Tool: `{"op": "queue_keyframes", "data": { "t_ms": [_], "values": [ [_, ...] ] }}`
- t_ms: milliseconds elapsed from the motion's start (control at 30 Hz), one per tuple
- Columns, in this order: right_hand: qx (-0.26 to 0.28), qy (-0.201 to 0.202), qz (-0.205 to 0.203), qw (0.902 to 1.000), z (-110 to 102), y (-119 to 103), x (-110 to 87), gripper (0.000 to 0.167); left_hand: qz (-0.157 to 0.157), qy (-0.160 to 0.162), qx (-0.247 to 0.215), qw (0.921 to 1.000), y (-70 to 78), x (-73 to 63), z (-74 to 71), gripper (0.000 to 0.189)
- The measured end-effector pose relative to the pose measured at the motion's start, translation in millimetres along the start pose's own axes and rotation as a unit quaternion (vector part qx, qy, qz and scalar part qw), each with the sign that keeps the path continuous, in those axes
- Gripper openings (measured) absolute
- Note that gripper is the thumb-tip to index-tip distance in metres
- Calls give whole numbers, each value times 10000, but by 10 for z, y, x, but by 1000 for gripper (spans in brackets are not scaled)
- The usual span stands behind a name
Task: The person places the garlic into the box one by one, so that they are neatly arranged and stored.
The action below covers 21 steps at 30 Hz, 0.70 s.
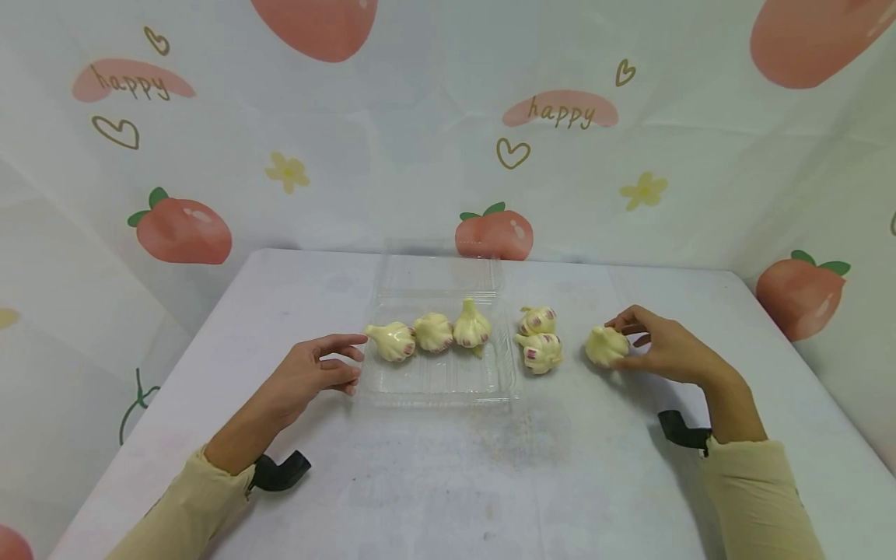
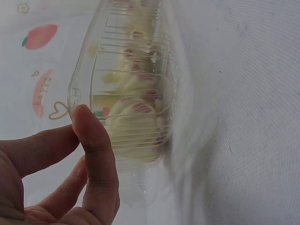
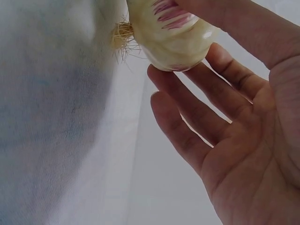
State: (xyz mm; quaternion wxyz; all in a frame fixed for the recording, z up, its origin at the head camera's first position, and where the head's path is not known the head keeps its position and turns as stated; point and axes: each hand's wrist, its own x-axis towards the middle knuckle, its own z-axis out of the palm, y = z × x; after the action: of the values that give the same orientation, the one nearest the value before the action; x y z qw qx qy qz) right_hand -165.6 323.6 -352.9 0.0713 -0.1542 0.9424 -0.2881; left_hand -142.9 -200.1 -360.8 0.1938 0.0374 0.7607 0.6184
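A clear plastic clamshell box [image 1: 448,385] lies with its lid folded back, and three garlic bulbs [image 1: 434,333] sit in a row inside. My left hand [image 1: 315,369] is at the box's left side; in the left wrist view its fingertips [image 2: 84,117] pinch the rim near a corner. To the right, my right hand [image 1: 665,350] holds another garlic bulb [image 1: 605,347] between thumb and fingers, close over the table. The right wrist view shows this bulb's dry roots [image 3: 123,35] and purple streaks.
Two more garlic bulbs [image 1: 541,352] lie together between the box and the right hand. A white-covered table [image 1: 448,482] bears everything, with a printed fruit-pattern cloth [image 1: 406,155] behind it. A green string [image 1: 140,398] hangs by the left edge.
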Motion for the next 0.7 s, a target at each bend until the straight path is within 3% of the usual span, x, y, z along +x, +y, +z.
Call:
{"op": "queue_keyframes", "data": {
  "t_ms": [700],
  "values": [
    [-17, 412, 194, 9990, -70, -119, -34, 51, 35, -43, 14, 10000, -1, 1, -1, 61]
  ]
}}
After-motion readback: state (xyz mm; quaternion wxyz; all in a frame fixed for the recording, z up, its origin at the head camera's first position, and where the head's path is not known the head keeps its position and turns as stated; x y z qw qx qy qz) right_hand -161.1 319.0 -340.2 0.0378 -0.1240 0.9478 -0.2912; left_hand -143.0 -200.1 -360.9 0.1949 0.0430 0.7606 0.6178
